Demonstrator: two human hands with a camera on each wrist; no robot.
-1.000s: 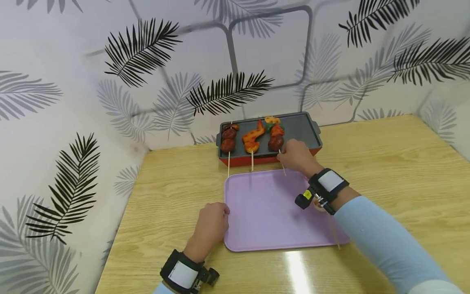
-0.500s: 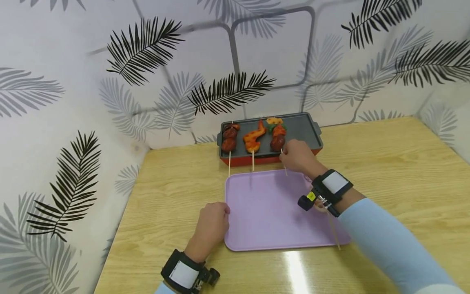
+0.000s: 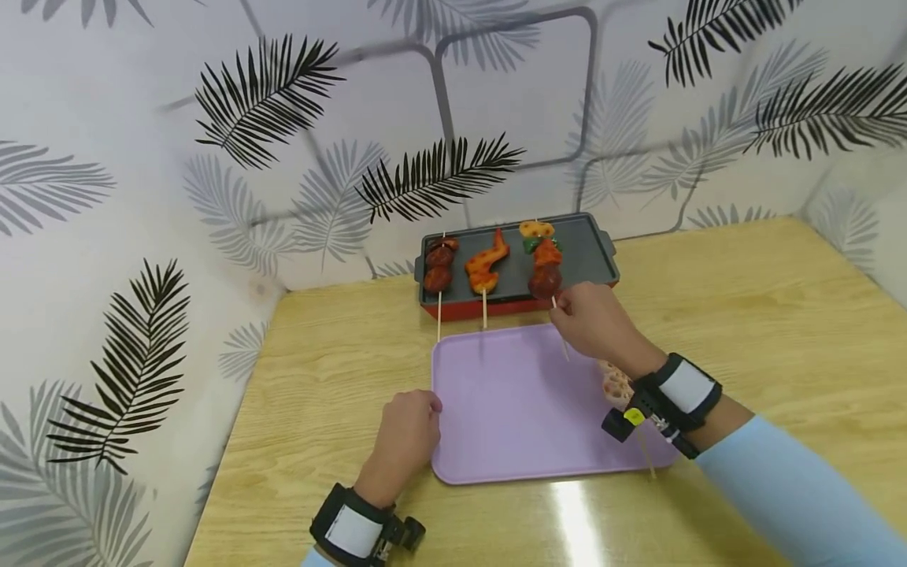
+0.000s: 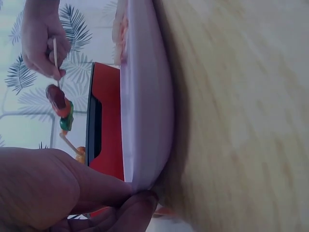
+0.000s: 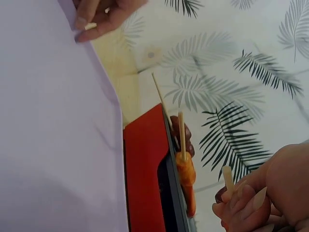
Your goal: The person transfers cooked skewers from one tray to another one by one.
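My right hand (image 3: 595, 324) pinches the stick of a kebab skewer (image 3: 546, 264) threaded with a dark ball, an orange piece, a green piece and a yellow slice. In the left wrist view the skewer (image 4: 62, 107) hangs tilted above the red-sided grill pan (image 4: 107, 87). The lilac tray (image 3: 510, 409) lies in front of the pan, and my left hand (image 3: 407, 429) grips its left rim. Thumb and fingers close on that rim in the left wrist view. In the right wrist view my right hand (image 5: 270, 193) hides most of the food on its skewer.
On the pan (image 3: 581, 248) lie a skewer of dark balls (image 3: 439, 268) and a chicken wing skewer (image 3: 486, 264), sticks towards the tray. A lotus root skewer (image 3: 615, 384) lies at the tray's right side, partly under my right wrist. The patterned wall (image 3: 397, 102) rises behind the pan.
My right hand has moved right and towards me with the skewer, which has risen from the pan. The lotus root shows more now. My left hand stays on the tray.
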